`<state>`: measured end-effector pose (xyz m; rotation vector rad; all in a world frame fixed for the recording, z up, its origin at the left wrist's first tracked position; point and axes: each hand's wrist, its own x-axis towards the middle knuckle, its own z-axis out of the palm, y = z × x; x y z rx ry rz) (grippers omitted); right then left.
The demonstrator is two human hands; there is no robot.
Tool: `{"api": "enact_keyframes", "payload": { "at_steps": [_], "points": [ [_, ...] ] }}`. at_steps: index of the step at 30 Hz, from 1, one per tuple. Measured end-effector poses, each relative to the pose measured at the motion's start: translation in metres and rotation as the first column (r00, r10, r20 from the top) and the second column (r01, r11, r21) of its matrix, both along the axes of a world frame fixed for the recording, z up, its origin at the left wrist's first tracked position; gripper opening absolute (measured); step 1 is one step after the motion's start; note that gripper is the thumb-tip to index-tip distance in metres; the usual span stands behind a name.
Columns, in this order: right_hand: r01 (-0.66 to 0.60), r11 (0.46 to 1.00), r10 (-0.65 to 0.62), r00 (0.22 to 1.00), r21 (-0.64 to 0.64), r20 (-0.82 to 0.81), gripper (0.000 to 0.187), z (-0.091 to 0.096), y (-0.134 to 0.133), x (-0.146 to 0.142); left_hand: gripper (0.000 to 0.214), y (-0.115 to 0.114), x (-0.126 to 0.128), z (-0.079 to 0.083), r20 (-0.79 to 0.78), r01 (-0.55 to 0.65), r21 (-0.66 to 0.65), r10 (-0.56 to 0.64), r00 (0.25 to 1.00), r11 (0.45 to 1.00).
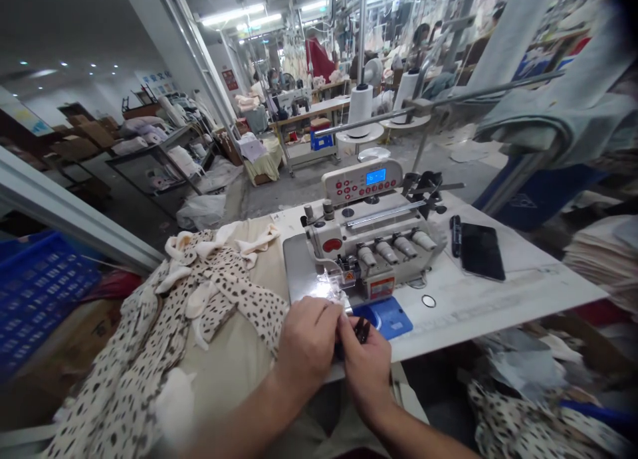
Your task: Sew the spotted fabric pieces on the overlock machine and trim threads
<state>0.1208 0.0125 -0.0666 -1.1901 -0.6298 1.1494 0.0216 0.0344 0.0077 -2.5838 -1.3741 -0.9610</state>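
My left hand (pixel 308 336) is closed, its fingertips pinched together at the front edge of the overlock sewing machine (pixel 376 243). What it pinches is hidden by the fingers. Against it, my right hand (pixel 367 366) is curled round a small dark tool (pixel 363 329), whose kind I cannot make out. Just left of my left hand lies cream fabric with dark spots (pixel 254 303), spread in a heap with plain cream strips. A lit metal plate (pixel 323 286) shows beyond my fingers, and a blue tray (pixel 393 318) sits to their right.
A phone (pixel 482 252) and a small black object (pixel 455 236) lie on the white tabletop (pixel 463 306). Thread cones (pixel 359 110) stand behind the machine. A blue basket (pixel 44 293) is at left; more spotted fabric (pixel 528 419) lies low at right. People work in the background.
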Motion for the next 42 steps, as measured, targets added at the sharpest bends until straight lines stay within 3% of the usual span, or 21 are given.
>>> {"api": "enact_keyframes", "payload": {
  "at_steps": [4,8,11,13,16,20,23,29,35,42],
  "points": [
    [-0.122,0.992,0.122,0.993,0.018,0.000,0.039,0.003,-0.002,0.013,0.024,-0.011,-0.003,-0.004,-0.025,0.039,-0.080,-0.041,0.999,0.996],
    [-0.252,0.966,0.235,0.949,0.058,0.212,0.040,0.010,-0.003,0.049,0.026,-0.015,-0.004,-0.014,-0.040,0.007,0.005,-0.007,0.999,1.000],
    [-0.372,0.925,0.305,0.848,0.078,0.433,0.051,0.030,0.002,0.081,0.023,-0.014,-0.004,-0.022,-0.042,-0.013,0.068,0.016,0.999,0.998],
    [-0.457,0.888,0.315,0.691,0.056,0.650,0.052,0.050,0.008,0.096,0.024,-0.013,-0.005,-0.025,-0.035,-0.020,0.060,0.022,0.999,0.998],
    [-0.546,0.837,0.271,0.362,-0.033,0.892,0.045,0.073,0.017,0.106,0.024,-0.012,-0.005,-0.028,-0.024,-0.024,0.061,0.026,0.999,0.998],
    [-0.527,0.838,0.146,-0.034,-0.142,0.989,0.038,0.080,0.025,0.102,0.025,-0.014,-0.004,-0.028,-0.036,-0.031,0.087,0.034,0.999,0.996],
    [-0.492,0.860,0.048,-0.192,-0.138,0.980,0.035,0.078,0.028,0.097,0.025,-0.016,-0.004,-0.028,-0.062,-0.046,0.083,0.051,0.997,0.995],
    [-0.484,0.872,-0.070,-0.261,-0.067,0.963,0.032,0.084,0.029,0.088,0.024,-0.017,-0.003,-0.028,-0.068,-0.055,0.061,0.059,0.996,0.997],
    [-0.446,0.893,-0.089,-0.286,-0.050,0.954,0.030,0.082,0.027,0.082,0.024,-0.016,-0.003,-0.025,-0.067,-0.050,0.077,0.056,0.996,0.996],
    [-0.421,0.907,-0.132,-0.295,-0.005,0.946,0.030,0.074,0.030,0.079,0.034,-0.025,0.005,-0.022,-0.172,-0.117,0.073,0.128,0.977,0.990]
  ]
}}
